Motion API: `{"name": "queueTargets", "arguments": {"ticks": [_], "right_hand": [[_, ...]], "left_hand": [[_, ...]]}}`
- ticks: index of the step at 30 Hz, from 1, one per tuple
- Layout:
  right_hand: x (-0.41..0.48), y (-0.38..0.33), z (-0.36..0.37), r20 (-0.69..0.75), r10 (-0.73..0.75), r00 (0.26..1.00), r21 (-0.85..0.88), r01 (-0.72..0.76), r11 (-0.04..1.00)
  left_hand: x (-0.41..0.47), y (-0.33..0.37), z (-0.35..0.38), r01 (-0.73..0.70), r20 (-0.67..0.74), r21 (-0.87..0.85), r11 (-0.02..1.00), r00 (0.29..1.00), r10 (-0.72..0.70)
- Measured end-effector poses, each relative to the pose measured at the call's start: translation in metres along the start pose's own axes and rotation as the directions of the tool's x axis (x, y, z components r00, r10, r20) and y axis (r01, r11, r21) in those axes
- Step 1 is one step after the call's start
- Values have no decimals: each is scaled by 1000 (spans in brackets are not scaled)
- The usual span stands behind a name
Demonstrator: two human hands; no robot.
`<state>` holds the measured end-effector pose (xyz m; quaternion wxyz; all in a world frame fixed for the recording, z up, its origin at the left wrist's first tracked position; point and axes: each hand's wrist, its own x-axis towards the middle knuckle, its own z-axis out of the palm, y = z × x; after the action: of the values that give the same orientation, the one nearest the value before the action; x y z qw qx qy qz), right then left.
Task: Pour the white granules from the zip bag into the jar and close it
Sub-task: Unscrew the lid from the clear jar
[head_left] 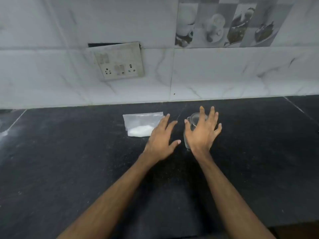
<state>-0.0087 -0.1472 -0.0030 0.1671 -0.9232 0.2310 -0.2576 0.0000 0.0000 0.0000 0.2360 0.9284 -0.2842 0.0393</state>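
- While both reach out, the left hand [161, 140] hovers spread and empty beside the flat bag [142, 124] on the worktop [69, 161].
- Right hand [201, 133], fingers wide, covers the upright jar [194, 120], likely to steady it.

We see a dark speckled stone counter [69, 161] meeting a wall of white marbled tiles [233, 73]; a grimy switch and socket plate [119, 62] hangs tilted, and a printed crockery-pattern tile [224, 23] sits upper right
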Motion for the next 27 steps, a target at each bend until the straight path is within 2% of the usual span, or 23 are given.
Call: {"name": "queueTargets", "arguments": {"ticks": [2,6,9,13,17,21,27], "right_hand": [[4,4,3,-18,57,998,65,-56,996],[10,10,14,-3,94,996,114,-93,989],[16,11,17,-30,108,994,159,-102,982],[14,3,17,-107,121,987,269,-88,959],[-1,-13,23,-109,96,989,270,-63,961],[-21,-37,31,-87,34,996,275,-9,961],[-47,-76,36,22,-66,998,280,57,958]], "left_hand": [[4,1,8,9,9,-105,994,1000,-8],[21,-4,21,-53,43,-157,986,997,60],[37,-11,27,-26,115,-206,978,992,50],[36,-18,37,27,156,-366,930,987,32],[19,-28,43,88,127,-526,846,992,-24],[-3,-43,38,112,70,-599,793,994,-88],[-23,-65,14,102,-43,-678,728,983,-179]]}}
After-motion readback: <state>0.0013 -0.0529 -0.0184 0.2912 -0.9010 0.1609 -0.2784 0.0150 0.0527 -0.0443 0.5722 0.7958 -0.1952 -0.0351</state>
